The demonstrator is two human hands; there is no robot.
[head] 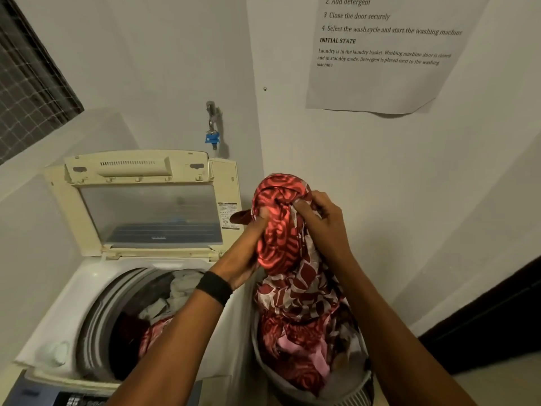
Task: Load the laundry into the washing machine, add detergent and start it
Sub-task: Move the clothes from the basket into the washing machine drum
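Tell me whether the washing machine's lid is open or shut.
Open. The lid stands tipped up at the back, and the drum below is uncovered, with clothes visible inside.

I am in the laundry corner of a home. A cream top-loading washing machine (58, 303) stands against plain white plastered walls (380, 171), its clear-windowed lid (146, 212) raised and mixed clothes (181, 288) in the drum. A metal wall tap with a blue fitting (212, 126) sticks out just above it. Beside the machine, a round grey plastic laundry basket (354, 399) is heaped with red patterned cloth (295, 326). A printed white paper sheet of washing steps (380, 74) hangs on the wall, and a dark meshed window (29, 77) is at the left.
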